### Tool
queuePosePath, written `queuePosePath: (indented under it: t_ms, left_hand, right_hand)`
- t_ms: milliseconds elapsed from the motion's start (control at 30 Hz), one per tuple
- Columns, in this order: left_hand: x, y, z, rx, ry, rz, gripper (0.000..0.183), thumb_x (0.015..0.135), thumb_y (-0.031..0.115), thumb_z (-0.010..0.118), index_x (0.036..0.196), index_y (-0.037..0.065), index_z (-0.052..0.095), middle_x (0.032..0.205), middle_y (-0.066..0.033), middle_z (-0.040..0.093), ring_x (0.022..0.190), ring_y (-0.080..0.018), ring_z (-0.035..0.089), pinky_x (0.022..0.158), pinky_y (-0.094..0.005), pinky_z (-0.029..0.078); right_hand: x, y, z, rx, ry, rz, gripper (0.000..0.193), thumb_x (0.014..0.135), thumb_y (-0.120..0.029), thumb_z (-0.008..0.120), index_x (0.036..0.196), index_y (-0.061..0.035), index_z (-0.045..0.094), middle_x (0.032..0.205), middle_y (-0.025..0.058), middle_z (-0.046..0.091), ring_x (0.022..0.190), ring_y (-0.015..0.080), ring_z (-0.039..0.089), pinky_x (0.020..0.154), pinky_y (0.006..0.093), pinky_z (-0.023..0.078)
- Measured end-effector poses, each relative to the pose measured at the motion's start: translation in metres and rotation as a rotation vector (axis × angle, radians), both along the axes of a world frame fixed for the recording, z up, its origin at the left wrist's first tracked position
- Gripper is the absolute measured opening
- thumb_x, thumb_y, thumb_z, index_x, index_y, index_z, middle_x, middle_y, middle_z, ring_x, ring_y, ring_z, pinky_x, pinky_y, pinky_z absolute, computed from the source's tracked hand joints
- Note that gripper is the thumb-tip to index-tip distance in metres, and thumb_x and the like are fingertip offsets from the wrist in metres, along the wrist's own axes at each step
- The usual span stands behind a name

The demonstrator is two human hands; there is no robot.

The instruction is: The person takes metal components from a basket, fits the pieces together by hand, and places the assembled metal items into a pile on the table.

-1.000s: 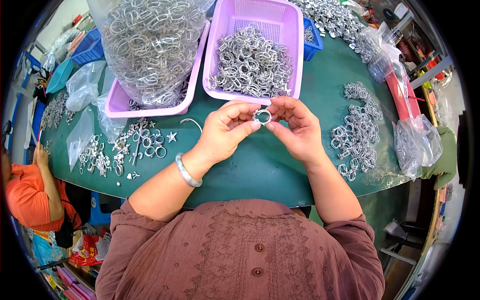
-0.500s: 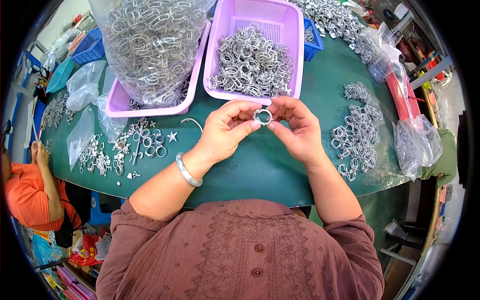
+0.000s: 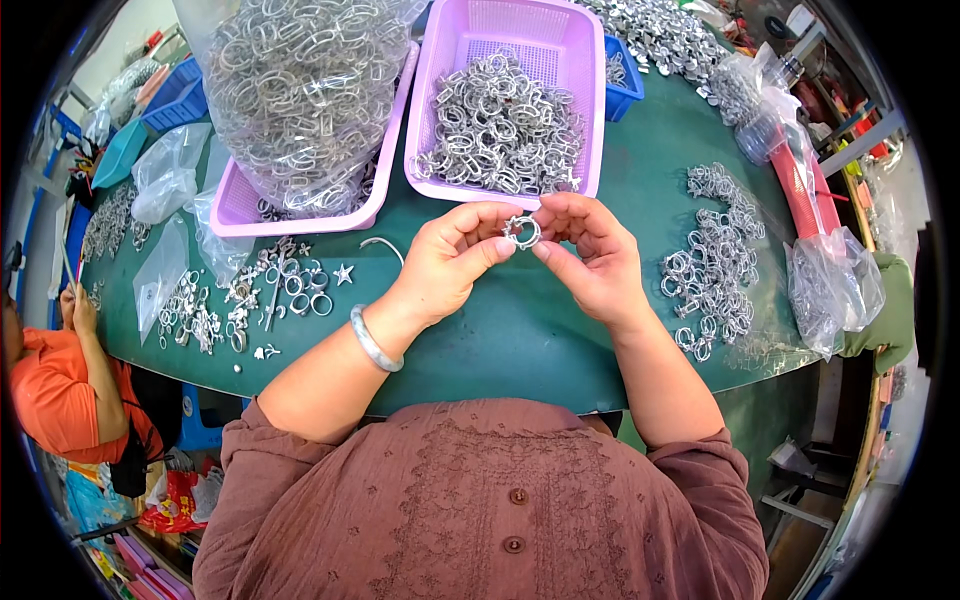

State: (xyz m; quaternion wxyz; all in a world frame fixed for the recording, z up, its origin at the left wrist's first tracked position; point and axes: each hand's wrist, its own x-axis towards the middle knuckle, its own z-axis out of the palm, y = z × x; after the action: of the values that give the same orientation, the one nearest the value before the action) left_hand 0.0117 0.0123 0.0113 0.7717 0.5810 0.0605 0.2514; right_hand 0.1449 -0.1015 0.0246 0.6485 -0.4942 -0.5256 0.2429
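A silver metal ring (image 3: 522, 232) is held up between my two hands, over the table just this side of a purple basket. My left hand (image 3: 455, 250) pinches its left side between thumb and fingers. On its right side, the thumb and fingertips of my right hand (image 3: 590, 255) grip it as well. Small raised bits show along the ring's left edge, too small to make out. The purple basket (image 3: 598, 150) beyond my hands holds a heap of similar silver rings (image 3: 505, 125).
Left of it, a second purple basket (image 3: 235, 205) carries a big clear bag of rings (image 3: 305, 100). Loose rings and small metal pieces (image 3: 297, 283) lie left, a ring pile (image 3: 712, 275) right. Green table (image 3: 500, 350) underneath. A person in orange (image 3: 65, 385) sits far left.
The ring has turned a little between my fingertips and shifted slightly left. Both hands stay in nearly the same place.
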Motion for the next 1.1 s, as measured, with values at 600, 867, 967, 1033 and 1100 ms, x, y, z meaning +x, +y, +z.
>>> queuePosePath:
  t_ms: [600, 867, 967, 1033, 1100]
  left_hand:
    - [-0.003, 0.003, -0.004, -0.114, 0.055, -0.046, 0.028, 0.084, 0.012, 0.054, 0.110, 0.003, 0.050, 0.096, -0.0047, 0.056, 0.084, -0.0123, 0.055, 0.074, -0.0252, 0.046]
    - [-0.002, 0.005, -0.002, -0.186, 0.063, -0.112, 0.029, 0.085, 0.014, 0.052, 0.112, 0.003, 0.049, 0.098, -0.0060, 0.056, 0.087, -0.0141, 0.055, 0.076, -0.0270, 0.046]
    - [-0.002, 0.006, -0.002, -0.250, 0.065, -0.164, 0.029, 0.087, 0.014, 0.050, 0.113, 0.003, 0.049, 0.099, -0.0065, 0.056, 0.088, -0.0145, 0.055, 0.077, -0.0277, 0.046]
    - [-0.002, 0.008, -0.003, -0.281, 0.073, -0.187, 0.029, 0.087, 0.014, 0.049, 0.113, 0.003, 0.048, 0.099, -0.0068, 0.056, 0.088, -0.0146, 0.055, 0.078, -0.0280, 0.045]
    - [-0.002, 0.009, -0.004, -0.299, 0.085, -0.217, 0.029, 0.088, 0.014, 0.048, 0.114, 0.002, 0.048, 0.099, -0.0075, 0.057, 0.088, -0.0146, 0.055, 0.079, -0.0284, 0.045]
  right_hand:
    - [0.000, 0.000, 0.004, 0.049, -0.248, -0.093, 0.021, 0.072, 0.007, 0.058, 0.092, -0.0004, 0.058, 0.087, 0.0071, 0.056, 0.075, 0.0128, 0.054, 0.064, 0.0238, 0.044]
    - [0.003, 0.000, 0.005, 0.067, -0.262, -0.076, 0.020, 0.073, 0.005, 0.057, 0.092, -0.0002, 0.059, 0.087, 0.0081, 0.056, 0.075, 0.0133, 0.054, 0.065, 0.0235, 0.044]
    - [-0.002, -0.001, 0.008, 0.046, -0.157, -0.066, 0.018, 0.075, 0.004, 0.056, 0.092, 0.0013, 0.059, 0.087, 0.0072, 0.056, 0.077, 0.0126, 0.054, 0.067, 0.0232, 0.045]
    - [-0.002, -0.001, 0.007, 0.016, -0.093, -0.056, 0.017, 0.076, 0.003, 0.055, 0.092, 0.0019, 0.059, 0.087, 0.0067, 0.055, 0.077, 0.0122, 0.054, 0.067, 0.0231, 0.045]
    - [-0.001, -0.001, 0.004, -0.012, -0.030, -0.046, 0.016, 0.076, 0.003, 0.055, 0.092, 0.0025, 0.058, 0.087, 0.0061, 0.055, 0.077, 0.0117, 0.054, 0.068, 0.0230, 0.045]
